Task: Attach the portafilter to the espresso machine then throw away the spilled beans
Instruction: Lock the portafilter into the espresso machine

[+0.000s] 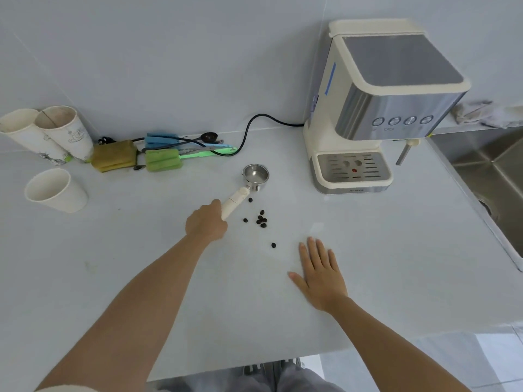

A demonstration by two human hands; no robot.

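Note:
The portafilter point(255, 175) lies on the white counter, its steel basket facing up and its cream handle pointing toward me. My left hand point(206, 222) is closed around the near end of that handle. Several dark coffee beans point(261, 219) are scattered just right of the handle, with one stray bean point(273, 245) closer to me. My right hand point(321, 274) rests flat on the counter, fingers spread, holding nothing. The cream and steel espresso machine point(379, 108) stands at the back right, its drip tray point(352, 167) facing me.
Three paper cups point(56, 190) stand at the back left beside a brown sponge point(114, 155), a green brush point(169, 161) and a black power cord point(249, 128). A steel sink point(498, 176) lies right of the machine. The counter's front edge point(254, 360) is near my body.

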